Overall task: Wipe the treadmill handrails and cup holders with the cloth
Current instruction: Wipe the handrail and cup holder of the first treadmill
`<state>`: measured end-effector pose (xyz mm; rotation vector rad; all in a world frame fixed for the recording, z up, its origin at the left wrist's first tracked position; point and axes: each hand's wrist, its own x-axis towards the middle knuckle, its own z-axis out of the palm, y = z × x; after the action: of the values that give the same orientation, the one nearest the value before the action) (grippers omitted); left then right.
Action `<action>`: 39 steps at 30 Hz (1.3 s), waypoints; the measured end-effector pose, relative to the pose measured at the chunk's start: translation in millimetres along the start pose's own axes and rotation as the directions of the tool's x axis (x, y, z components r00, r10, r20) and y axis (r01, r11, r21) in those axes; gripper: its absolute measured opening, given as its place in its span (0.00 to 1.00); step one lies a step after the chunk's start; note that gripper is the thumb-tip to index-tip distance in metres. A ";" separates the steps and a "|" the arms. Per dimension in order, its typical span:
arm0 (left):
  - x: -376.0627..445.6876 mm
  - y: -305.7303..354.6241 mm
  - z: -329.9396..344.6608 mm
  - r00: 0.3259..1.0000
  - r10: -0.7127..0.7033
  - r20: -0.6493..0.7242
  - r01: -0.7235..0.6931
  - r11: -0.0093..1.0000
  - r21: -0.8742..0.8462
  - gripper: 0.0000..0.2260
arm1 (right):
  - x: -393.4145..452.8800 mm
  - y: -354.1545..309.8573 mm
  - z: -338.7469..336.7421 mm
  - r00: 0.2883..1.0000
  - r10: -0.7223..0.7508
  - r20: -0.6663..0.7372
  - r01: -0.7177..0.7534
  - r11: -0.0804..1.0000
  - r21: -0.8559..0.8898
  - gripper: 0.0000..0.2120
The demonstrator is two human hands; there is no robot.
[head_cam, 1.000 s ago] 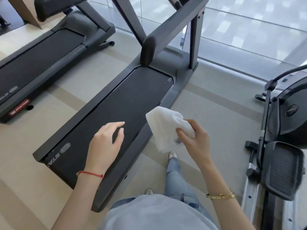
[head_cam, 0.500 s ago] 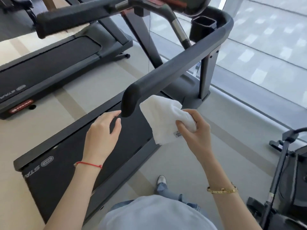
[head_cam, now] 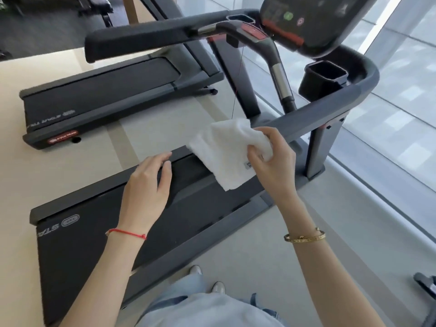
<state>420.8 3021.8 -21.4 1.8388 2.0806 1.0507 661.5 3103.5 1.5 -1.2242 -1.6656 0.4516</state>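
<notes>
Two open rectangular cup holders sit in the treadmill's console frame: the right cup holder (head_cam: pixel 325 77) beside the bend of the right handrail (head_cam: pixel 330 109), the left cup holder (head_cam: pixel 240 19) at the root of the left handrail (head_cam: pixel 146 41). What shows of both interiors is dark and bare; their bottoms cannot be seen.

The right hand (head_cam: pixel 273 159) grips a white cloth (head_cam: pixel 226 149), fingers and thumb curled round a bunched corner. The cloth hangs in loose folds over the near end of the right handrail and hides it; a small label shows near the thumb. The left hand (head_cam: pixel 148 185) hovers open above the treadmill belt (head_cam: pixel 99 234), fingers relaxed and slightly bent, holding nothing, just left of the cloth. A red string bracelet (head_cam: pixel 126 233) circles the left wrist, a gold bangle (head_cam: pixel 304 237) the right.

Against the frame half a second back: the view has tipped upward, so the console screen (head_cam: pixel 311 22) and both cup holders are now in sight, where only the right one was seen then. The rounded tip of the right handrail, then bare beside the cloth, is now covered by it. The grip on the cloth is unchanged; the left hand is as open as before.

A second treadmill (head_cam: pixel 106 95) stands to the left on the pale floor.
</notes>
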 end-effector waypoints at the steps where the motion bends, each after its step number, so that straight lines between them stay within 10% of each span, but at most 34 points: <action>1: 2.5 0.6 2.7 1.000 -0.009 0.006 0.009 1.000 0.006 0.16 | 5.6 5.3 4.5 1.000 -0.015 0.015 0.016 0.997 -0.072 0.17; 6: 9.3 1.5 14.1 0.998 -0.037 0.052 0.037 0.999 0.007 0.15 | 22.3 14.9 16.9 0.947 -0.289 0.141 0.314 0.736 -0.599 0.22; 12: 6.8 -2.9 18.5 0.995 -0.082 0.061 0.086 0.994 -0.065 0.17 | 19.0 6.8 37.1 0.749 -0.310 0.586 0.584 0.726 -0.363 0.21; 22: 0.9 3.2 23.6 0.988 -0.155 -0.004 0.155 0.986 -0.064 0.18 | 53.0 34.5 29.8 0.944 -0.183 0.274 0.304 0.804 -0.510 0.17; 30: -5.3 12.4 39.5 0.935 -0.347 -0.070 0.325 0.919 -0.222 0.19 | 23.8 24.0 45.7 0.742 -0.442 0.504 0.622 0.734 -0.272 0.18; 36: -6.6 21.6 42.7 0.905 -0.403 -0.137 0.357 0.894 -0.269 0.19 | 62.3 45.6 24.8 0.883 -0.306 0.356 0.448 0.777 -0.442 0.15; 39: -9.0 28.1 46.4 0.862 -0.464 -0.206 0.386 0.862 -0.328 0.19 | 42.8 27.6 41.2 0.822 -0.334 0.462 0.535 0.732 -0.422 0.16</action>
<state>471.2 3031.1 -41.6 1.0702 2.2044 1.4407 639.6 3162.5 -16.9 -1.1012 -2.4406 -0.1284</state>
